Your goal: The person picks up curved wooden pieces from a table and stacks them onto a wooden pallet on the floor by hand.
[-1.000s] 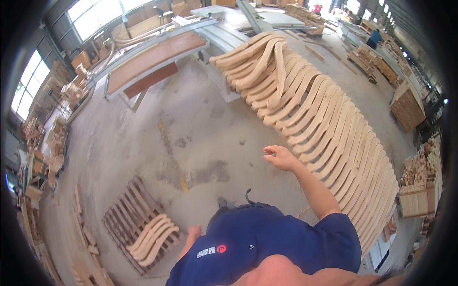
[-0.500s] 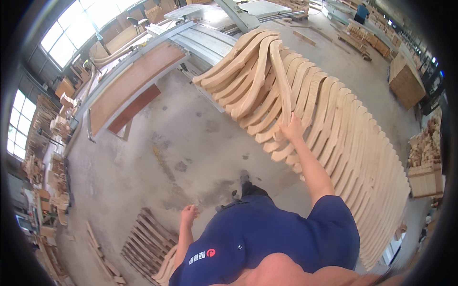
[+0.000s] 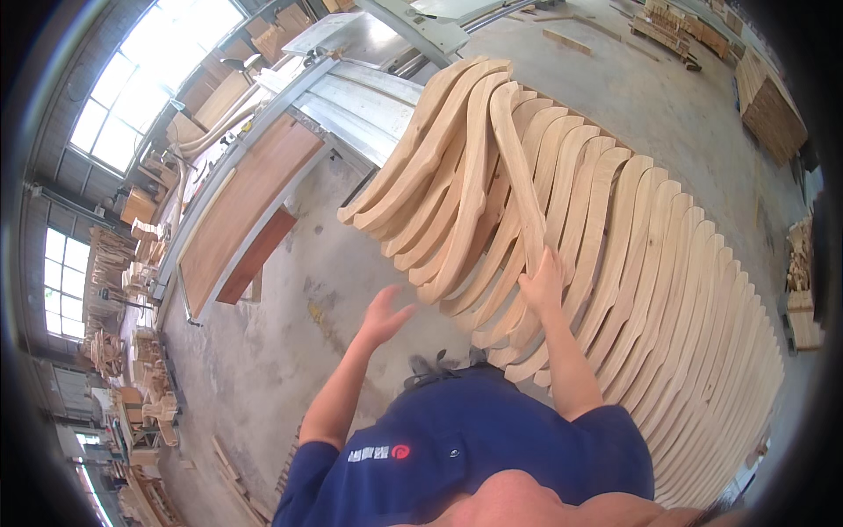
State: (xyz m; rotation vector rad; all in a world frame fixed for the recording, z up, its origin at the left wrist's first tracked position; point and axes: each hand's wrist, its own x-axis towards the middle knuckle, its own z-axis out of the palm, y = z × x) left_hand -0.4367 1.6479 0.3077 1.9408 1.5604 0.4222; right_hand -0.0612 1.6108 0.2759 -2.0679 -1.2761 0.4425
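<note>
A long row of curved, pale wooden chair-leg-like pieces [image 3: 654, 263] stands packed side by side, running from the upper middle down to the lower right. At its far end several pieces [image 3: 457, 176] lean over at another slant. My right hand [image 3: 544, 279] is closed round the lower end of one curved wooden piece [image 3: 518, 162], which lies slanted across its neighbours. Over the floor, left of the row, my left hand [image 3: 384, 318] is held out with thumb and fingers apart and nothing in it.
A metal machine table [image 3: 369, 101] adjoins the row's far end. Left of it stands a frame with a brown wooden panel [image 3: 255, 198]. Wood parts crowd a bench [image 3: 149, 351] along the left wall. A wooden crate [image 3: 768, 105] stands at the far right.
My left hand has risen from low beside my body toward the row, its fingers spreading. My right hand keeps its grip on the curved piece. The view has shifted nearer the row.
</note>
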